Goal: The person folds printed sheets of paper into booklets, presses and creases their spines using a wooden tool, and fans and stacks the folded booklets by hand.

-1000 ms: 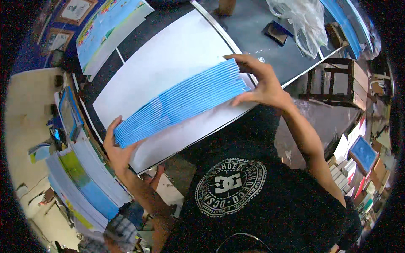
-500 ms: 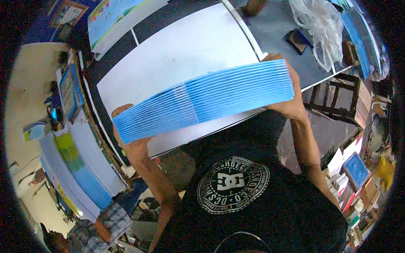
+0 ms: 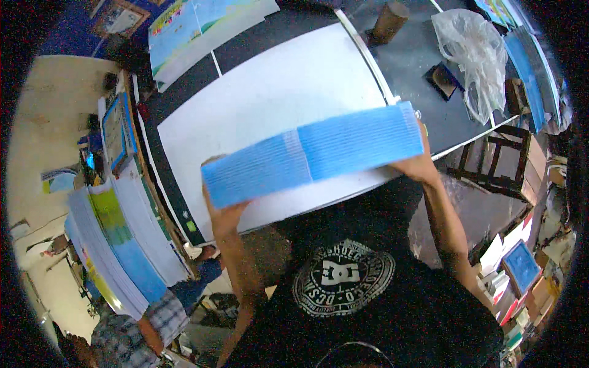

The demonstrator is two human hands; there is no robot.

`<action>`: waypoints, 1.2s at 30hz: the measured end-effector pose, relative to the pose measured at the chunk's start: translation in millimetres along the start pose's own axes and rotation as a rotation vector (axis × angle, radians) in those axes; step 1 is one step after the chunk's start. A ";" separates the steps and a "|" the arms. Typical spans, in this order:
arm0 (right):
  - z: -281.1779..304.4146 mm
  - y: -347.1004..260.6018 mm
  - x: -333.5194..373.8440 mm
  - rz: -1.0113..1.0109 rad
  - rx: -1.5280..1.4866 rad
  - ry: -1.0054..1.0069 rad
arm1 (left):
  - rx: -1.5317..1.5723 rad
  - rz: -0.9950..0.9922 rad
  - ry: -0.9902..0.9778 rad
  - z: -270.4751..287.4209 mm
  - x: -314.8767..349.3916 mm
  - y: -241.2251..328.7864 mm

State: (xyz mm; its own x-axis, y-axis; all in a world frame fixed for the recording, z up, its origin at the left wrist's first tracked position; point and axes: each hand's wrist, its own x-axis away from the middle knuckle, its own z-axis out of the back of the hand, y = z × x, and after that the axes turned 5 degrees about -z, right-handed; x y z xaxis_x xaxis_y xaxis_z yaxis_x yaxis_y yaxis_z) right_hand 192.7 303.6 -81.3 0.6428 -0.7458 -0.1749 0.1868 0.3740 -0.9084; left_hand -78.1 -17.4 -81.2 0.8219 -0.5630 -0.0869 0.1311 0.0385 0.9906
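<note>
A thick stack of blue-edged printed paper sheets [image 3: 319,147] is held up between my two hands, its layered edges facing me, with a paler band across it. My left hand [image 3: 226,218] is closed round the stack's left end, fingers partly hidden behind it. At the right end my right hand [image 3: 418,165] grips the stack, thumb side below and the other fingers mostly out of sight. Beneath and beyond lies a big white sheet [image 3: 264,92] on the dark table. The stack looks slightly blurred by motion.
Printed sheets [image 3: 211,24] lie at the table's far left. A brown cylinder [image 3: 391,23], a small dark block [image 3: 443,81] and a clear plastic bag [image 3: 475,58] sit at far right. More paper stacks [image 3: 116,239] stand on the left, near a person's plaid sleeve [image 3: 132,334].
In the picture, the stack and my left hand have shifted right. The stack's layers look closer together, and its right end sits slightly lower. Both hands keep hold of it.
</note>
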 end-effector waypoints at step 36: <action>-12.0 -32.2 -3.9 -0.157 -0.475 -0.139 | -1.069 -0.535 -0.794 -92.7 -53.4 154.5</action>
State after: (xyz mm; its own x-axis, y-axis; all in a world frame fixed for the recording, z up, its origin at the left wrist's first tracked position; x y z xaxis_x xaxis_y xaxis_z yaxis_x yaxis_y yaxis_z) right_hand 175.2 287.8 -55.9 0.7330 -0.6802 -0.0001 -0.0481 -0.0517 -0.9975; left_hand -50.3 95.2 66.8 0.0671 -0.9976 0.0173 0.9592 0.0693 0.2740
